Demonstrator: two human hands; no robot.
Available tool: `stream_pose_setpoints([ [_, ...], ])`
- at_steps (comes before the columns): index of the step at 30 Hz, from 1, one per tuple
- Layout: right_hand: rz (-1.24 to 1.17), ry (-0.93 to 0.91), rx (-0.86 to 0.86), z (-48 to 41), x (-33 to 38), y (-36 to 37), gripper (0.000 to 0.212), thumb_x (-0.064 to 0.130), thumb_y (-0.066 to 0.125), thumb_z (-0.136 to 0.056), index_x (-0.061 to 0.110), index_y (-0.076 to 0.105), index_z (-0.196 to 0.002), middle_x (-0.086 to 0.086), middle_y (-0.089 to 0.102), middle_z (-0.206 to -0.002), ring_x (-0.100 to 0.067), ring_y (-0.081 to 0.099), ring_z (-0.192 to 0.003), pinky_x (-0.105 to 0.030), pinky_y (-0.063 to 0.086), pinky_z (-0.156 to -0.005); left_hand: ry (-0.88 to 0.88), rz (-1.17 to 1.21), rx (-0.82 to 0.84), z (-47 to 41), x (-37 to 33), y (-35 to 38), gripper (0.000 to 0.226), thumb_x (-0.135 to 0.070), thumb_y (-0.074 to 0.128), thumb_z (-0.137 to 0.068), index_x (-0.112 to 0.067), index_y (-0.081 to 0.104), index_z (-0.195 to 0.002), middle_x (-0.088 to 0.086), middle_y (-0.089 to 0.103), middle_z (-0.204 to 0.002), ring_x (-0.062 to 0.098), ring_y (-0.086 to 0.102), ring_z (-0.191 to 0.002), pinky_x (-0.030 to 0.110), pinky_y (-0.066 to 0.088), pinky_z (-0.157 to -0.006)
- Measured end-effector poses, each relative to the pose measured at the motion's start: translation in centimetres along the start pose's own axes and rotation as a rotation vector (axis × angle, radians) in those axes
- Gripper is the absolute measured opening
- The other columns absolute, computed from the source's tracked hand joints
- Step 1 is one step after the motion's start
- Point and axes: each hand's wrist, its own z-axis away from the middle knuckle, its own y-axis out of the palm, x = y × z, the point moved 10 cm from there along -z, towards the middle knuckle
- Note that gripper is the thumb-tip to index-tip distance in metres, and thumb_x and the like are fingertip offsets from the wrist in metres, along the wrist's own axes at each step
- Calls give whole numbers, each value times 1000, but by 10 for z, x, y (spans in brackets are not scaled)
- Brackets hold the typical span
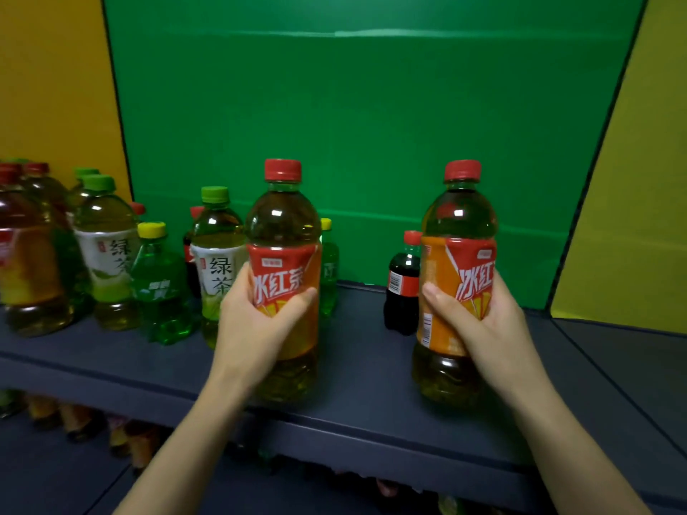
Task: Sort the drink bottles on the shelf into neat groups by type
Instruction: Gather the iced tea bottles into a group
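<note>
Left hand (256, 314): closed round the label band of the left iced tea bottle (283, 224), firm wrap.
Right hand (479, 314): closed round the label of the right iced tea bottle (459, 221), same wrap.
Position: both bottles upright, well apart, near the front edge of the shelf (364, 384); standing or just lifted, cannot tell.
Handling (judged): full, so fairly heavy for one hand; thin plastic, likely to give under a squeeze; glossy label film, possibly slippery.
Hold point (judged): mid-body at the label, as now; not by the cap.
Count, iced tea: two in hand; far-left iced tea bottles (29, 262) blurred, at least two red caps.
Count, green tea bottles (219, 269): three green caps.
Count, green soda bottles (160, 288): two, yellow caps; one partly hidden behind the left iced tea bottle.
Count, small cola bottle (400, 288): one clear, just beside the right iced tea bottle; one or two more mostly hidden among the green tea.
Lower-shelf bottles (78, 421): too blurred to count.
</note>
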Motion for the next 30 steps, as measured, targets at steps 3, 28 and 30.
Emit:
stream_pose_setpoints([
  [3,-51,-14,68,3,13,36,61,66,70,-51,37,55,-103,10,68,-96,-3,66,-87,-33,52,-84,-9,-50,-73,2,-4,-40,51,-33,83,-49,-34,52,-90,-11,60,-89,0,60,-78,14,45,-65],
  [28,-173,-26,287,55,101,397,53,62,66,-60,39,50,-104,17,64,-98,4,62,-85,-18,47,-74,-89,-293,-322,-2,34,-413,49,-51,69,-45,-31,55,-87,0,63,-84,15,62,-76,26,46,-62],
  [30,-171,-39,309,56,110,425,51,63,69,-62,41,50,-103,18,64,-98,7,61,-85,-17,47,-75,-92,-310,-322,-6,39,-435,52,-56,65,-43,-31,56,-88,1,64,-85,17,62,-77,27,47,-62],
])
